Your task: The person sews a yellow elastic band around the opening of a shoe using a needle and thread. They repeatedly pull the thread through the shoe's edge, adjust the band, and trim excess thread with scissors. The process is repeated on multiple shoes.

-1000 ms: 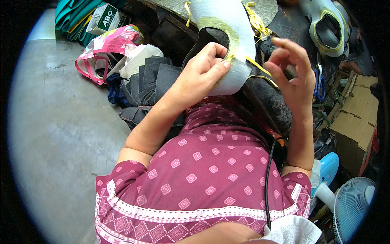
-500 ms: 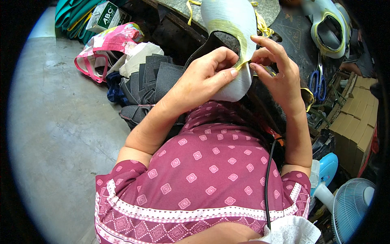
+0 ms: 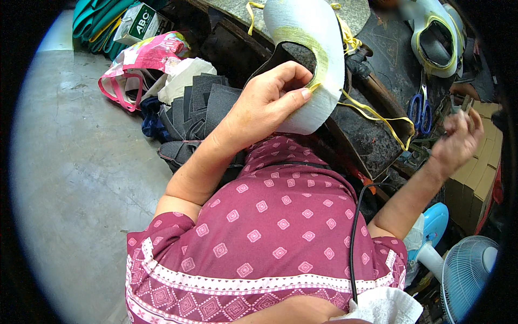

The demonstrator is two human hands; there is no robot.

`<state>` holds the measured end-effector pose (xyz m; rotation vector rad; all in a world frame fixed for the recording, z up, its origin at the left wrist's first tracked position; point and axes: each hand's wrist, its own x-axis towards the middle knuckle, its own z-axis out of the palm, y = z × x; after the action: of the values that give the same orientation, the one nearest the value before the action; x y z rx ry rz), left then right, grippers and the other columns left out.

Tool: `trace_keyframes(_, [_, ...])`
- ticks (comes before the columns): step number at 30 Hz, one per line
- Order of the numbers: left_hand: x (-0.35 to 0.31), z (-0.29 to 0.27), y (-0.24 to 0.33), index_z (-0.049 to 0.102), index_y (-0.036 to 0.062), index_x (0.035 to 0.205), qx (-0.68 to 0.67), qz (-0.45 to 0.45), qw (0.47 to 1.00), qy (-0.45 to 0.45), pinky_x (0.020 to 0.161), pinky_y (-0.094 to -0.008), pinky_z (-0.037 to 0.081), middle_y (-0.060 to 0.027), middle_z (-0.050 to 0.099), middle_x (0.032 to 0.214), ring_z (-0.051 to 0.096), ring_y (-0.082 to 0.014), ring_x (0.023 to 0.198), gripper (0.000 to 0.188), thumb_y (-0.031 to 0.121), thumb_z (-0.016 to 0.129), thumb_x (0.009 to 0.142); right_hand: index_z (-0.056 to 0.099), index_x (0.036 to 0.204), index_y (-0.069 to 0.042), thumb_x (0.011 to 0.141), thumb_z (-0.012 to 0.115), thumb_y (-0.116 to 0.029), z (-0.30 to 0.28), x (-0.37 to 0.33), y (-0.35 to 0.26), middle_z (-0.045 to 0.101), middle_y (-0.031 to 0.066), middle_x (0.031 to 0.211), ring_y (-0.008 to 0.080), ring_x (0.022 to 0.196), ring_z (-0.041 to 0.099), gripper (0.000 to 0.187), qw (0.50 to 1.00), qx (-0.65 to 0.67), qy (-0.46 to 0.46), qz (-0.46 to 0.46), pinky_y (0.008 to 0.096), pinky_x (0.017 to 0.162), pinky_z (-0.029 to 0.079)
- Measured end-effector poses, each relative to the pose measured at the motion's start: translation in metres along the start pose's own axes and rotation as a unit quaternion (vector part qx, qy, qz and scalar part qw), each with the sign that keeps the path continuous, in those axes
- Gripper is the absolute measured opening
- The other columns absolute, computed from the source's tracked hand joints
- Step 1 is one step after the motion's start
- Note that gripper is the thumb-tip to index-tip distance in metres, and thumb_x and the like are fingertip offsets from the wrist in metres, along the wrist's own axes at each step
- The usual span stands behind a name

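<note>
My left hand (image 3: 272,100) pinches the edge of a light grey shoe upper (image 3: 302,24) between thumb and fingers, beside its dark-lined opening. Yellow staining runs around that opening, and a bit of yellow strip shows by my thumb. A loose yellow strip (image 3: 372,112) trails from the upper's right side over a dark work surface. Away to the right, my right hand (image 3: 458,139) hovers near small tools and cardboard. Its fingers are bent and smeared by motion, so whether they hold anything cannot be made out.
Blue-handled scissors (image 3: 420,114) lie at the right, below another grey upper (image 3: 435,38). Dark grey cut pieces (image 3: 202,105) are stacked at the left, near a pink bag (image 3: 137,65). A fan (image 3: 468,278) stands at lower right beside cardboard (image 3: 477,167).
My right hand has left the upper and moved right and down toward the cardboard. The yellow strip now hangs loose. My left hand keeps its grip.
</note>
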<state>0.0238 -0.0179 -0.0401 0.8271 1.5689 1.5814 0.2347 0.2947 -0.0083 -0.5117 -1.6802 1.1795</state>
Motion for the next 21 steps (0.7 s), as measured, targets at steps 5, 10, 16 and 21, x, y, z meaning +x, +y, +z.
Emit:
trace_keyframes(5, [-0.001, 0.000, 0.006, 0.058, -0.0022, 0.111, 0.028, 0.010, 1.000, 0.001, 0.081, -0.0210, 0.045, -0.0002, 0.060, 0.098, 0.054, -0.0052, 0.090, 0.020, 0.011, 0.060, 0.095, 0.043, 0.136, -0.002, 0.089, 0.056, 0.006, -0.048, -0.001, -0.012, 0.068, 0.0174, 0.109, 0.0226, 0.103, 0.064, 0.050, 0.947, -0.311, 0.049, -0.065, 0.0338, 0.099, 0.046])
trace_keyframes(10, [0.001, 0.003, 0.008, 0.059, -0.0028, 0.110, 0.047, 0.009, 0.999, 0.005, 0.080, -0.0207, 0.046, -0.0009, 0.060, 0.098, 0.054, -0.0053, 0.089, 0.021, 0.010, 0.060, 0.095, 0.052, 0.129, 0.003, 0.093, 0.058, 0.001, 0.017, -0.031, -0.043, 0.070, 0.0162, 0.104, 0.0186, 0.096, 0.067, 0.037, 0.973, -0.209, -0.070, -0.066, 0.0323, 0.094, 0.050])
trace_keyframes(16, [0.003, 0.007, 0.008, 0.059, -0.0031, 0.111, 0.037, 0.016, 0.999, 0.002, 0.078, -0.0205, 0.046, -0.0016, 0.061, 0.098, 0.055, -0.0054, 0.087, 0.022, 0.011, 0.061, 0.094, 0.060, 0.126, -0.009, 0.071, 0.078, 0.002, 0.114, -0.068, -0.038, 0.069, 0.0076, 0.113, 0.0182, 0.092, 0.067, 0.058, 0.930, -0.172, -0.303, -0.115, 0.0345, 0.083, 0.054])
trace_keyframes(21, [0.001, 0.006, 0.009, 0.059, -0.0030, 0.110, 0.067, 0.008, 0.998, 0.006, 0.077, -0.0206, 0.046, -0.0012, 0.060, 0.097, 0.054, -0.0053, 0.087, 0.021, 0.010, 0.061, 0.094, 0.059, 0.128, -0.007, 0.072, 0.076, 0.005, 0.137, -0.072, -0.028, 0.070, 0.0067, 0.099, 0.0151, 0.086, 0.066, 0.059, 0.931, -0.133, -0.306, -0.147, 0.0281, 0.080, 0.053])
